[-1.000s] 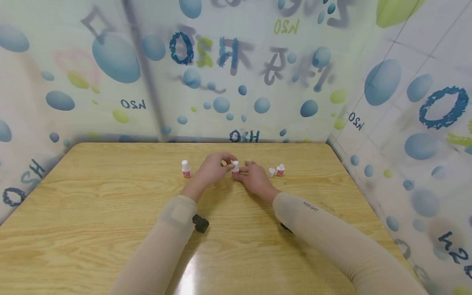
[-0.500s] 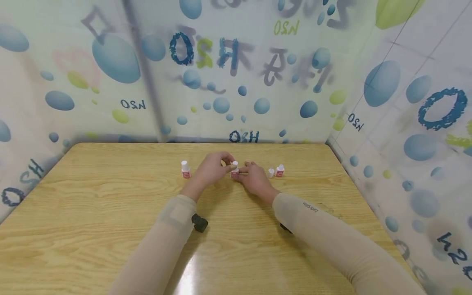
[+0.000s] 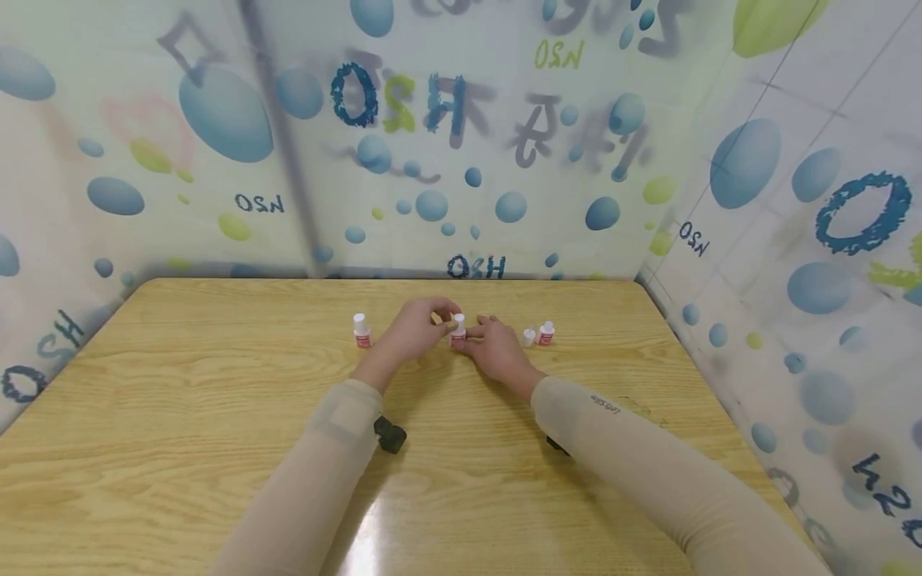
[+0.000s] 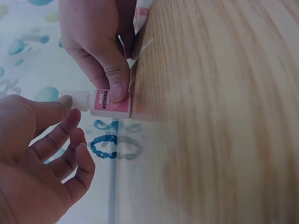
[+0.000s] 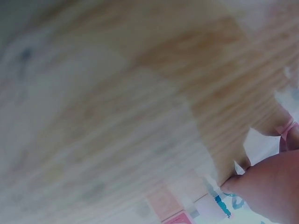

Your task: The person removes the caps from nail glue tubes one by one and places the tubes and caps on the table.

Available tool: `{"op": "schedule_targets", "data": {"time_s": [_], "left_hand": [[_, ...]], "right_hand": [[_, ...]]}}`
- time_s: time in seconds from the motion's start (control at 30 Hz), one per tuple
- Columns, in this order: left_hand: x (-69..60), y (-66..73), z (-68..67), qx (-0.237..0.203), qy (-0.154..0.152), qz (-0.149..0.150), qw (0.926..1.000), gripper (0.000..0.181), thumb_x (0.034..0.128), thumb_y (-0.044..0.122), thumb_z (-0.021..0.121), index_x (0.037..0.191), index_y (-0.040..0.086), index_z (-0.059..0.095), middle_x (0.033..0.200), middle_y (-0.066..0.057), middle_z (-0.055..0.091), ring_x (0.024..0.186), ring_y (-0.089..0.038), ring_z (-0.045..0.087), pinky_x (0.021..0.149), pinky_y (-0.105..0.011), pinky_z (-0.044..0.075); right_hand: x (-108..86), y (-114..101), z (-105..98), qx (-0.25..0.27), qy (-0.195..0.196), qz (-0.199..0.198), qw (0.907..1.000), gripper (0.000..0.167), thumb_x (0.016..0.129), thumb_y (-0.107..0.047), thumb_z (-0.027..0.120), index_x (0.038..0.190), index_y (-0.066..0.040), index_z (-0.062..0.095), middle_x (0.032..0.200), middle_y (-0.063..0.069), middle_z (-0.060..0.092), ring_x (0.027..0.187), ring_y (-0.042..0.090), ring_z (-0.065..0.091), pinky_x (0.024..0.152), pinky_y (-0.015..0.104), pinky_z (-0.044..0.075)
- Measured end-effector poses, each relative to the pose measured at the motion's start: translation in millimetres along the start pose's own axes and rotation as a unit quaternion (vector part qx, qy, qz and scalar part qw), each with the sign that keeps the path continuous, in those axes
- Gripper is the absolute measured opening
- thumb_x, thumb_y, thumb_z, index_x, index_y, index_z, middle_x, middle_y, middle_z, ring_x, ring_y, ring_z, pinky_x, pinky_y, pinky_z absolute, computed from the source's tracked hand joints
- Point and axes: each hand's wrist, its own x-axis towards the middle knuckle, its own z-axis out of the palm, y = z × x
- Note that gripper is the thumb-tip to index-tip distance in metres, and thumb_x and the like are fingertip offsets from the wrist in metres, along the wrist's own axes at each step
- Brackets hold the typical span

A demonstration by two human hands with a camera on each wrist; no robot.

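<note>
At the far middle of the table a small white bottle (image 3: 457,338) with a pink label stands upright between both hands. My left hand (image 3: 418,330) pinches its white cap (image 4: 77,100) between thumb and index finger, while the other fingers curl loosely. From the other side my right hand (image 3: 497,350) grips the bottle's body, its thumb across the pink label. In the right wrist view only a corner of a pink label (image 5: 180,218) shows at the bottom edge, with part of a hand beside it; much of that view is blurred.
A similar capped bottle (image 3: 362,332) stands left of my left hand. Right of my right hand is another bottle (image 3: 546,334) with a loose white cap (image 3: 529,338) beside it. The wooden table (image 3: 461,496) meets a patterned wall (image 3: 446,160) at the back.
Both hands stay at the bottle in almost the same pose. The whole head view shifts very slightly.
</note>
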Motion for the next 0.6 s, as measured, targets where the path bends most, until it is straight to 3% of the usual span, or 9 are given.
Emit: {"op": "schedule_targets", "data": {"time_s": [0.3, 0.6], "left_hand": [[0.4, 0.2, 0.4, -0.003, 0.007, -0.008, 0.9999, 0.022, 0.1046, 0.024, 0.07, 0.124, 0.012, 0.069, 0.111, -0.008, 0.069, 0.082, -0.02, 0.058, 0.064, -0.03, 0.049], [-1.5, 0.1, -1.4, 0.0, 0.001, 0.001, 1.0, 0.029, 0.1062, 0.017, 0.066, 0.135, 0.015, 0.069, 0.116, -0.01, 0.068, 0.089, -0.022, 0.061, 0.067, -0.029, 0.05]], "right_hand": [[0.4, 0.7, 1.3, -0.01, 0.008, -0.003, 0.9999, 0.042, 0.102, -0.041, 0.071, 0.138, -0.021, 0.072, 0.168, 0.019, 0.042, 0.161, 0.044, 0.03, 0.129, 0.061, 0.029], [1.5, 1.5, 2.2, -0.01, 0.006, -0.004, 0.9999, 0.042, 0.103, -0.04, 0.07, 0.14, -0.021, 0.071, 0.169, 0.019, 0.041, 0.161, 0.043, 0.029, 0.129, 0.061, 0.028]]}}
